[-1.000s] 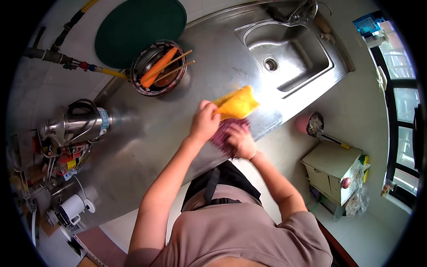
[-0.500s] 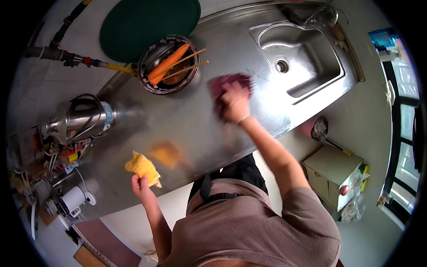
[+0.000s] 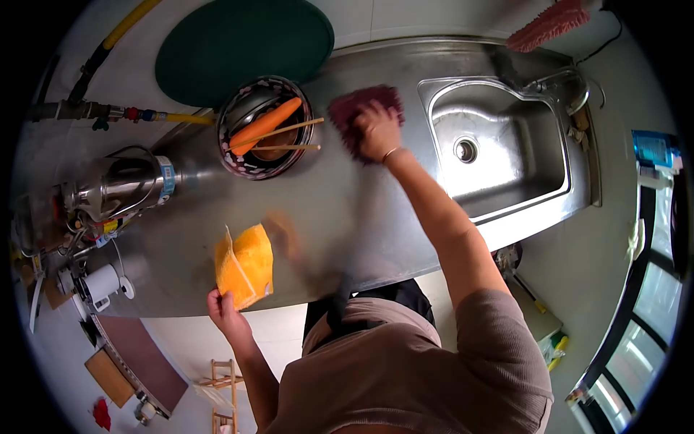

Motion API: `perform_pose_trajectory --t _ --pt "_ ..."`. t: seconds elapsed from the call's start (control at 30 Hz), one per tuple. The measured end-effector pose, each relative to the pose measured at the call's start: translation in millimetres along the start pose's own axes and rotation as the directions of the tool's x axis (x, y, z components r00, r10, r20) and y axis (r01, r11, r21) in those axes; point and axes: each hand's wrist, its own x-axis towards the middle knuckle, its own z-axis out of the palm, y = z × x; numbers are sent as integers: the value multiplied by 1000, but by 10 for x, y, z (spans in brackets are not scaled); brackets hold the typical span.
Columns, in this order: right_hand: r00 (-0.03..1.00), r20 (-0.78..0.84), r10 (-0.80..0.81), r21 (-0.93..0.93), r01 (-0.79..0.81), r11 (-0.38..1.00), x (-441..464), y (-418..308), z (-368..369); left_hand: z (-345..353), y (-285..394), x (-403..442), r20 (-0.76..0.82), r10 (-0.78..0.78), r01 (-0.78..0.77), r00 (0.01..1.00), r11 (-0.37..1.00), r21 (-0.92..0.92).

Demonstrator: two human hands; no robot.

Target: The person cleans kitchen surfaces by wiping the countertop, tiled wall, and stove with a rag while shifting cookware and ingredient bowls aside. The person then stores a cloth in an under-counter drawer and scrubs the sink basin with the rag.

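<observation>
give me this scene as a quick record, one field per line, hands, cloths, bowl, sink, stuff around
left hand: holds a folded yellow cloth by its lower corner
right hand: spread on a maroon cloth, pressing it to the metal counter
bowl: patterned rim, between the two cloths and the green disc
in bowl: carrot, two chopsticks jutting over the rim
sink: right of the maroon cloth, drain visible
far left: metal flask lying on its side in view
</observation>
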Motion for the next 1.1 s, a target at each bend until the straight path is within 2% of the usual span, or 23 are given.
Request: perform_pose_trajectory --t 0.07,0.1,0.2,0.27,0.33,0.4,0.43,0.47,0.53,0.6,0.7,0.87,0.93,1.0,1.03,1.07,1.1 --pt "973 -103 206 -16 -209 978 134 324 -69 52 -52 -121 -37 -27 28 999 999 22" --pt "959 -113 260 -38 -266 963 126 396 -84 71 -62 -176 -46 -31 31 998 999 21" --pt "950 -142 280 -82 -293 953 -42 127 -9 153 -90 -295 -81 -54 58 995 997 43" --pt "992 -36 119 11 -119 993 -148 -165 -50 228 -104 -340 -87 -55 61 995 995 75" --pt "975 61 -216 80 211 974 -111 -349 -24 303 -108 -352 -102 -56 65 993 994 88" --pt "909 161 -384 114 369 922 155 -294 57 394 -79 -384 -112 -57 69 992 992 108" --pt "899 226 -376 80 367 927 307 -212 54 446 -43 -399 -112 -38 53 993 990 131" --pt "910 186 -371 94 359 929 436 -76 102 506 -7 -411 -108 -18 35 994 988 153" --pt "964 86 -250 27 248 968 662 238 80 603 27 -455 -108 -41 58 993 986 153" --pt "988 -87 -125 1 125 992 836 656 47 638 11 -513 -124 -58 83 991 976 203" --pt "993 -117 -27 7 28 1000 836 1276 -189 682 -34 -551 -110 -74 97 991 970 223" --pt "923 -264 282 -66 -308 949 664 2266 -459 650 -153 -499 -56 -83 94 995 963 252" --pt "882 -346 321 -121 -381 916 642 2696 -476 621 -229 -456 -38 -80 87 996 958 275" --pt "820 -258 511 140 -491 860 691 3161 -469 638 -233 -425 -35 -101 107 994 957 268" --pt "750 -302 589 266 -527 807 721 3229 -524 665 -217 -423 -29 -122 125 992 954 272" --pt "679 -324 659 391 -538 747 791 3287 -569 698 -202 -431 -59 -131 142 990 957 251" --pt "649 -316 692 526 -487 697 832 3670 -459 726 -153 -435 -42 -127 134 991 948 288"
